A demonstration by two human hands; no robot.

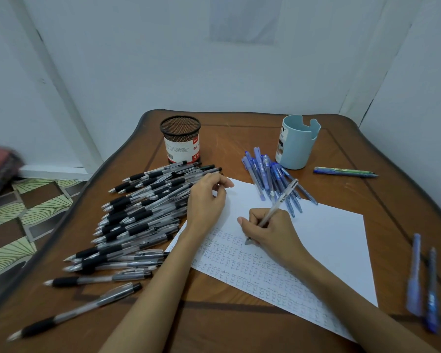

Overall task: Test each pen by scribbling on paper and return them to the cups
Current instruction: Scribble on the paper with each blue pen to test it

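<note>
My right hand grips a clear-barrelled pen, its tip down on the white paper, above rows of small scribbles. My left hand rests on the paper's left edge with fingers loosely curled, beside a big heap of black-grip pens. A bunch of blue pens lies at the paper's far edge. The black mesh cup stands at the back left, the light blue cup at the back right.
One pen lies right of the blue cup. Two blue pens lie near the table's right edge. The wooden table ends close on the left, with patterned floor beyond. White walls stand behind.
</note>
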